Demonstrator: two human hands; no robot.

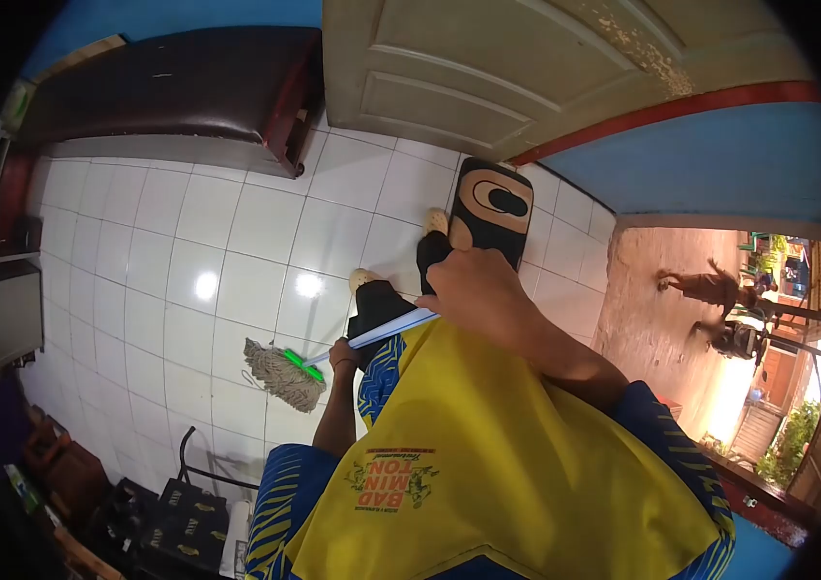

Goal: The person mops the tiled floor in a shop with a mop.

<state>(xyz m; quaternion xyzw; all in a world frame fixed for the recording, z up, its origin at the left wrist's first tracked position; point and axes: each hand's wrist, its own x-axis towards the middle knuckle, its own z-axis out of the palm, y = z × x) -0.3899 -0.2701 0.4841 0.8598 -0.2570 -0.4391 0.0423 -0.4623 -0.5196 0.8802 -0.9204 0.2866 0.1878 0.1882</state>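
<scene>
A mop lies slanted across my front, its grey string head [280,375] spread on the white tiled floor. A green clamp [303,364] joins the strings to the pale blue-white handle [393,329]. Lower down, my left hand [342,354] is closed around the handle near the clamp end. My right hand [459,278] is higher up, wrapped over the upper part of the handle. Its fingers are partly hidden behind the back of the hand. My feet, in cream shoes [363,278], stand on the tiles just beyond the handle.
Ahead, a black and tan doormat [492,205] lies by a worn door [449,72]. A dark padded bench [154,87] stands at upper left, a grey cabinet [4,324] at left. Black boxes [183,527] sit lower left. Through the right-hand doorway, a person [710,287] and a motorcycle [734,336] show outside.
</scene>
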